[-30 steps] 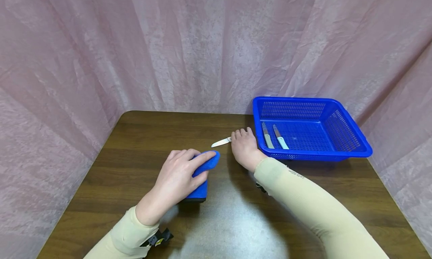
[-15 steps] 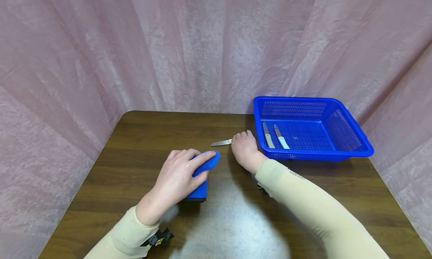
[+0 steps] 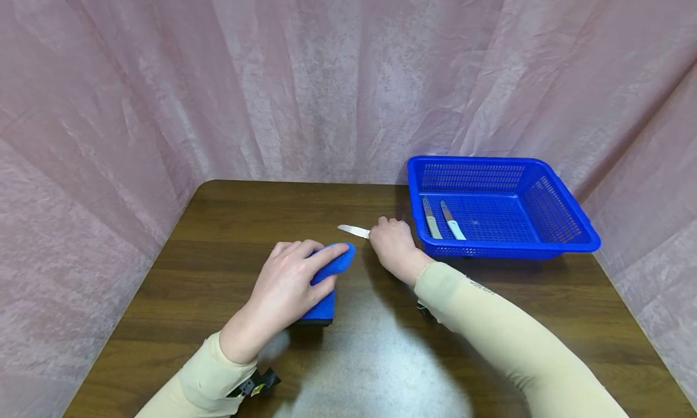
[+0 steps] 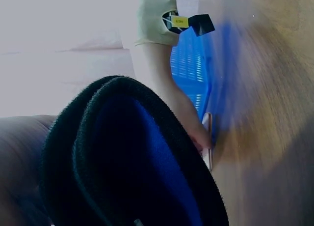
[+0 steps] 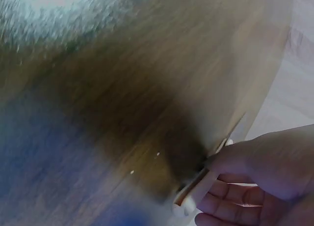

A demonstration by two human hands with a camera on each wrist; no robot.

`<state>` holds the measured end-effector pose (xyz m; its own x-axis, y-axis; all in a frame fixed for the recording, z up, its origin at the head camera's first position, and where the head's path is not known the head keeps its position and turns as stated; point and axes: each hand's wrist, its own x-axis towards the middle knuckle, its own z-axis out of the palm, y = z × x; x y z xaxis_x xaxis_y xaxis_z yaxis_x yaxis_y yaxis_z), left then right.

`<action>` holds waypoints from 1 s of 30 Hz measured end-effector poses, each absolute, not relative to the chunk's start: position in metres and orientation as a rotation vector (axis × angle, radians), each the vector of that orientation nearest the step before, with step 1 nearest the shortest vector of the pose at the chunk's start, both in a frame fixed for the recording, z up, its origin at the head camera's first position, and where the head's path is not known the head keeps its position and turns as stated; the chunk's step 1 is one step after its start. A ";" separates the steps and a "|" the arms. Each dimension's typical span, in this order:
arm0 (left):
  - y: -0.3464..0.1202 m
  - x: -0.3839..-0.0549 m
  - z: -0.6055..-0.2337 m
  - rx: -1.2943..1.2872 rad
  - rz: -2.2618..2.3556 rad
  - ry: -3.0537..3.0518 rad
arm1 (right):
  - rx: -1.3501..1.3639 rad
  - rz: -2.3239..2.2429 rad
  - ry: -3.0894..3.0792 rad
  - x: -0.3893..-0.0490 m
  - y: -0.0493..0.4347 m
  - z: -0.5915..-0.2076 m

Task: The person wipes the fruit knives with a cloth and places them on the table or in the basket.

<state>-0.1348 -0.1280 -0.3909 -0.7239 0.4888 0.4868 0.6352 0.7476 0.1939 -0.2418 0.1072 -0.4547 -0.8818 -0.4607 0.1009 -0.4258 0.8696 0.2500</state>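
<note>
My left hand [image 3: 285,279] grips a blue, soft-looking pouch-like thing [image 3: 321,309] above the table, thumb and forefinger on its upper end. In the left wrist view its dark fuzzy edge curves round a blue hollow; its exact kind is unclear. To the right, my right hand [image 3: 393,242] holds a knife [image 3: 354,231] by the handle, the bright blade pointing left just above or on the table. Seen from the right wrist, thumb and fingers pinch the knife's pale handle [image 5: 200,187], which shows a brownish groove along its edge. The palm hides part of the handle in the head view.
A blue perforated basket [image 3: 506,247] stands at the back right, close to my right hand. Inside lie a knife with a greyish handle [image 3: 433,227] and another with a pale blue handle [image 3: 456,229]. Pink curtains [image 3: 305,91] hang behind the wooden table [image 3: 229,224].
The blade's tip has swung away from me, and the knife now angles the other way. My right hand has shifted slightly nearer to me. My left hand and the blue thing stay put.
</note>
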 end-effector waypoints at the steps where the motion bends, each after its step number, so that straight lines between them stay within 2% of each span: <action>1: -0.128 -0.135 -0.391 -0.859 -0.490 -2.536 | 0.694 -0.325 -2.879 -0.241 0.107 -0.455; 7: -0.129 -0.138 -0.388 -0.852 -0.498 -2.521 | 0.709 -0.254 -2.865 -0.229 0.105 -0.451; 22: -0.132 -0.151 -0.348 -0.801 -0.598 -2.390 | 0.622 0.251 -2.774 -0.188 0.118 -0.394; 30: -0.122 -0.153 -0.335 -0.797 -0.651 -2.352 | 0.605 0.401 -2.732 -0.178 0.128 -0.381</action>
<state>-0.1535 -0.1218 -0.3347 -0.6624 0.3853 0.6425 0.6609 0.7044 0.2589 -0.1775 0.1283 -0.3811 -0.8614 -0.3599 0.3583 -0.4477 0.8713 -0.2012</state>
